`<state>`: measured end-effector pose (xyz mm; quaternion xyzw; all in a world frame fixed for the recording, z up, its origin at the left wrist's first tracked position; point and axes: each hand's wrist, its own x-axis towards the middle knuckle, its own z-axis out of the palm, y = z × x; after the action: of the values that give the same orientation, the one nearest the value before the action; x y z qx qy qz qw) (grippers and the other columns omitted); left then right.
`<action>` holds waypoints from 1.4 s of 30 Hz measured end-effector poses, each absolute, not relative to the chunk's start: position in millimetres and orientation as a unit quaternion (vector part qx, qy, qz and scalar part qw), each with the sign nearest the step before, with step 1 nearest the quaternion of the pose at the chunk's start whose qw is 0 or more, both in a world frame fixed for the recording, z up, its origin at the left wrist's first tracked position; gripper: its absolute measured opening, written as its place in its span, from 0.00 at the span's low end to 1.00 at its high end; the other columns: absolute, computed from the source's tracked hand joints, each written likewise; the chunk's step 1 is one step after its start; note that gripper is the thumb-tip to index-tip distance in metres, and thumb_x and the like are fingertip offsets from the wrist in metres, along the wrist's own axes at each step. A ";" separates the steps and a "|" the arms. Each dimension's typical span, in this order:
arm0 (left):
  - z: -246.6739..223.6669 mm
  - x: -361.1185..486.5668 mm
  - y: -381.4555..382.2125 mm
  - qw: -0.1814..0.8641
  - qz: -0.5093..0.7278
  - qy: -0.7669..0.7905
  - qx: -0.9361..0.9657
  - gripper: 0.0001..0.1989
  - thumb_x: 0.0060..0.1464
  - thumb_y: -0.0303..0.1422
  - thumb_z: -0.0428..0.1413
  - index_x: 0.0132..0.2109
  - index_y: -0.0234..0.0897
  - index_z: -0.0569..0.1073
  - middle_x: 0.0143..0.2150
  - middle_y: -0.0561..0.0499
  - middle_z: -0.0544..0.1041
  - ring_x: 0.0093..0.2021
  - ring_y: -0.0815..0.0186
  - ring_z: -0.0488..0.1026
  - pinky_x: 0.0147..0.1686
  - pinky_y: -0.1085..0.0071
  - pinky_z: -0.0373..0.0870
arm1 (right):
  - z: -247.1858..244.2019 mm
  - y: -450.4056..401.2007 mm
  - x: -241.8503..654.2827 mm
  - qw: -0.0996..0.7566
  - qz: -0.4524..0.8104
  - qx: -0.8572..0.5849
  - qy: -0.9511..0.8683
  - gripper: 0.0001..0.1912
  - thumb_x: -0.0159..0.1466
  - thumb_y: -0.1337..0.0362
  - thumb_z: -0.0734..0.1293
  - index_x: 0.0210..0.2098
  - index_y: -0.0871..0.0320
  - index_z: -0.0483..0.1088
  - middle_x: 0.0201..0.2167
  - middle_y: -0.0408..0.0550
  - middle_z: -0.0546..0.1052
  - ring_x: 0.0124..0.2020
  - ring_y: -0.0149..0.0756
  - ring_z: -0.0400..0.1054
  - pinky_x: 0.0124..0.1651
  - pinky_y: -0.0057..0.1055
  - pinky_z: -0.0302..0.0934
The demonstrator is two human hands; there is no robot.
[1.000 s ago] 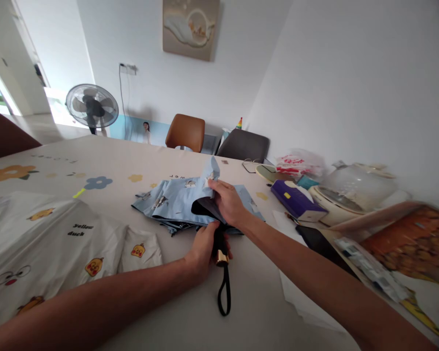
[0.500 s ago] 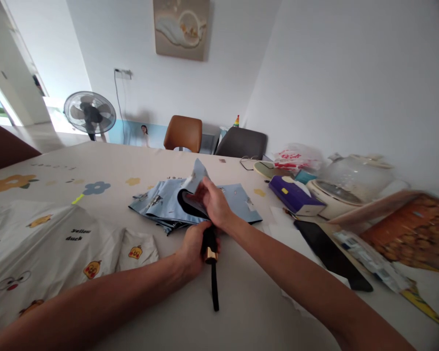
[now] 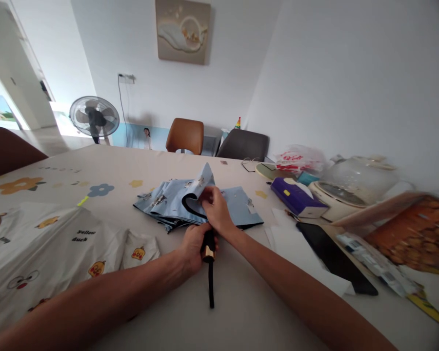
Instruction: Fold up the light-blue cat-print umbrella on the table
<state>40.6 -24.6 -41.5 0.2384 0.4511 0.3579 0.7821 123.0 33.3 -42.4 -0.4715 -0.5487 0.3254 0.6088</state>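
A light-blue patterned umbrella (image 3: 168, 197) lies folded down in loose pleats on the table, its canopy pointing away from me. My left hand (image 3: 195, 246) is wrapped round its black handle, which has a gold band and a black strap hanging toward me. Above it, my right hand (image 3: 215, 209) pinches one canopy panel, whose tip stands up and whose dark edge curls over. More pleats spread out to the left and right of my hands.
A white printed cloth (image 3: 58, 253) lies at the left. On the right are a purple tissue box (image 3: 298, 197), a black phone-like slab (image 3: 334, 258), papers, a plastic bag (image 3: 300, 158) and a glass-lidded pot (image 3: 358, 180). Chairs and a fan (image 3: 94, 117) stand beyond the table.
My right hand has shifted slightly down, its fingers more bent at the panel. The panel's curl has opened a little to the left. The view has tilted slightly.
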 end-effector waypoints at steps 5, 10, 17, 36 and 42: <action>-33.4 37.2 -24.7 0.794 0.339 0.443 0.242 0.07 0.50 0.29 0.49 0.26 0.33 0.64 0.16 0.54 0.64 0.14 0.74 0.62 0.14 0.78 0.58 | -37.4 38.1 140.7 0.503 0.230 -0.510 -0.658 0.11 0.51 0.72 0.60 0.34 0.57 0.67 0.38 0.48 0.72 0.44 0.40 0.63 0.53 0.41 0.53; -27.2 28.0 -25.7 0.870 0.264 0.354 0.218 0.07 0.50 0.32 0.48 0.28 0.33 0.65 0.18 0.54 0.64 0.15 0.74 0.63 0.13 0.80 0.53 | -20.1 63.9 161.2 0.469 0.189 -0.489 -0.710 0.16 0.55 0.64 0.64 0.43 0.57 0.68 0.52 0.51 0.67 0.56 0.41 0.55 0.59 0.40 0.43; -34.2 23.4 -21.9 0.928 0.182 0.274 0.178 0.09 0.51 0.31 0.46 0.25 0.32 0.64 0.17 0.53 0.61 0.17 0.73 0.62 0.18 0.80 0.62 | -17.9 81.4 153.6 0.351 0.123 -0.501 -0.781 0.11 0.57 0.60 0.63 0.38 0.55 0.72 0.39 0.48 0.75 0.44 0.40 0.66 0.48 0.35 0.55; -35.4 23.1 -0.8 0.755 0.132 0.467 0.441 0.20 0.48 0.46 0.52 0.25 0.29 0.68 0.19 0.48 0.71 0.16 0.69 0.66 0.16 0.71 0.64 | -37.3 57.6 150.8 0.207 0.083 -0.489 -0.843 0.13 0.61 0.62 0.58 0.33 0.56 0.73 0.37 0.45 0.76 0.41 0.35 0.66 0.42 0.28 0.53; -49.0 24.5 2.7 0.745 0.131 0.462 0.463 0.18 0.51 0.41 0.51 0.21 0.31 0.66 0.15 0.52 0.68 0.14 0.71 0.64 0.14 0.74 0.62 | -36.6 55.0 147.4 0.228 0.063 -0.489 -0.840 0.13 0.62 0.63 0.56 0.36 0.58 0.72 0.40 0.47 0.75 0.43 0.34 0.65 0.44 0.28 0.53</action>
<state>24.5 2.7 -49.0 0.4631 0.4624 0.1312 0.7447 147.4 55.0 -36.6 -0.4893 -0.8395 0.0630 0.2277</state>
